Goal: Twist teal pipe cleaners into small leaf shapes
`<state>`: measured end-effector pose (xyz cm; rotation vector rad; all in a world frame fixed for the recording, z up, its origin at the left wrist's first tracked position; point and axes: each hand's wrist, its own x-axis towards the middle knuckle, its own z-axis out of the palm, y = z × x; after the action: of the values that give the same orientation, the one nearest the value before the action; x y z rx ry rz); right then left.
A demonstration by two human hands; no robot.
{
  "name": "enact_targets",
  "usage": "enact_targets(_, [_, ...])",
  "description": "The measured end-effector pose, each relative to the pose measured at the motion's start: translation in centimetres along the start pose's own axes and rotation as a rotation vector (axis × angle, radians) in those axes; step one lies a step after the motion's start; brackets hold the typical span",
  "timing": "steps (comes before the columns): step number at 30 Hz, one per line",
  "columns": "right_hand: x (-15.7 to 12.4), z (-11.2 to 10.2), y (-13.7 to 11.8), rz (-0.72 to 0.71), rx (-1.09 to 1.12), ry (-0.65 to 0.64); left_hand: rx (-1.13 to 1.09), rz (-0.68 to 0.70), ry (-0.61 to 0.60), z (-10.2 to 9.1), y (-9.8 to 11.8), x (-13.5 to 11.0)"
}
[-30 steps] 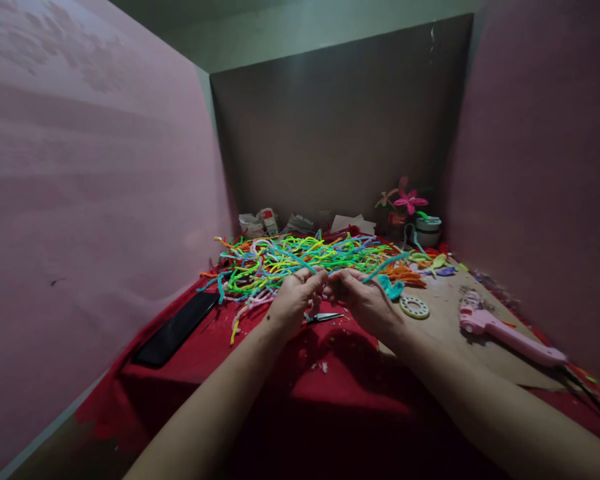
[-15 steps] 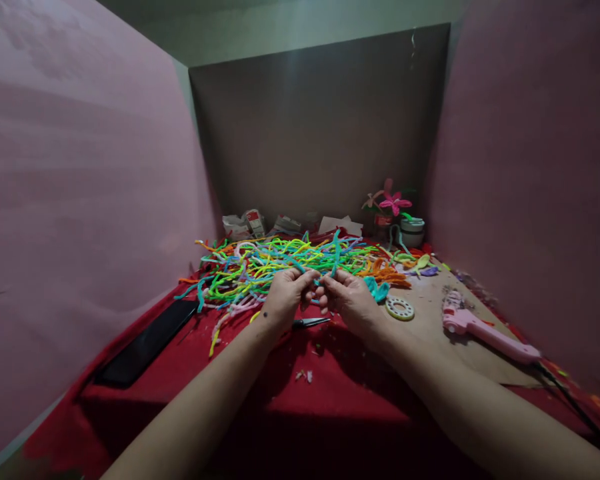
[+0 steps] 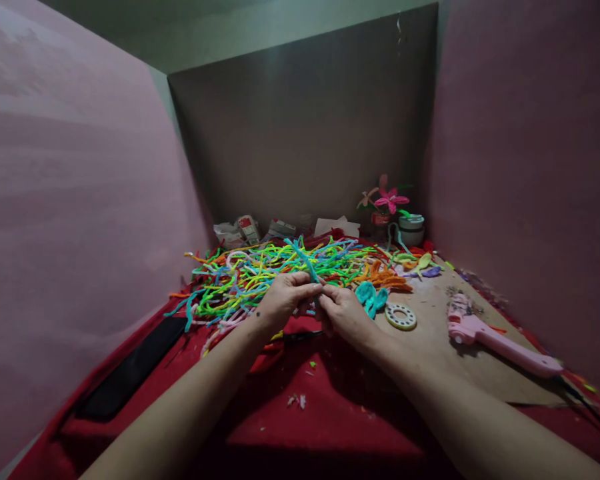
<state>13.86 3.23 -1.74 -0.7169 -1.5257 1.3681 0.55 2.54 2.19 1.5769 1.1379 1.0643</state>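
Evidently the left hand (image 3: 283, 300) and right hand (image 3: 345, 313) both have fingers clamped on a teal pipe cleaner (image 3: 307, 261), just above the red surface (image 3: 330, 413) before the pile (image 3: 260, 267); bending it likely goes best with both pinches close together.

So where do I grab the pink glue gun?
Put your grip on the pink glue gun around its long straight part, coming down from above. It lies flat on the cardboard with that part free and pointing toward you, and the cord trails from its end.

Likely home craft nook: pipe cleaners (image 3: 280, 267), glue gun (image 3: 495, 337).
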Motion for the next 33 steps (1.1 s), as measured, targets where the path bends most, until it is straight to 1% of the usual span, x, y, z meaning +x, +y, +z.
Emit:
enact_targets(2, [-0.1,0.3,-0.1,0.042,0.088,-0.037,-0.042,0.007,0.030,-0.2,-0.4,-0.1])
enact_targets(4, [-0.3,0.5,0.0,0.134,0.312,-0.106,-0.081,0.005,0.030,-0.6,-0.7,-0.4])
enact_targets(5, [-0.4,0.6,0.1,0.177,0.378,-0.136,-0.099,-0.004,0.024,-0.9,-0.8,-0.5])
enact_targets(7, [-0.6,0.7,0.5,0.244,0.439,-0.197,-0.140,-0.044,0.000,-1.4,-1.1,-0.8])
enact_targets(10, [-1.0,0.6,0.9,0.302,0.380,-0.225,-0.260,-0.157,-0.049,-1.8,-1.6,-1.2])
enact_targets(13, [-1.4,0.7,0.6,0.308,0.198,-0.177,-0.380,-0.257,-0.071,-1.7,-2.1,-1.5])
enact_targets(15, [-1.5,0.9,0.1,0.305,0.083,-0.142,-0.409,-0.268,-0.053,-1.5,-2.2,-1.6])
enact_targets(17, [-1.5,1.0,-0.1,0.323,0.072,-0.141,-0.397,-0.264,-0.036,-1.4,-2.2,-1.7])
enact_targets(18, [-1.4,1.0,0.0,0.334,0.129,-0.153,-0.383,-0.264,-0.035,-1.4,-2.1,-1.7])
enact_targets(20, [-1.2,0.9,0.3,0.357,0.340,-0.205,-0.340,-0.240,-0.039,-1.4,-1.9,-1.6])
enact_targets(22, [-1.0,0.7,0.7,0.390,0.563,-0.261,-0.285,-0.171,-0.025,-1.5,-1.7,-1.7])
enact_targets(24, [-1.0,0.6,1.1,0.434,0.706,-0.291,-0.255,-0.118,-0.021,-1.6,-1.6,-1.9])
enact_targets(27, [-1.2,0.7,1.2,0.505,0.805,-0.254,-0.258,-0.118,-0.035,-1.4,-1.3,-2.5])
enact_targets(31, [-1.2,0.7,0.5,0.634,0.885,-0.209,-0.206,-0.085,0.038,-0.9,-0.7,-3.0])
enact_targets(33, [-1.1,0.6,0.0,0.665,0.939,-0.203,-0.202,-0.056,0.061,-0.6,-0.2,-2.9])
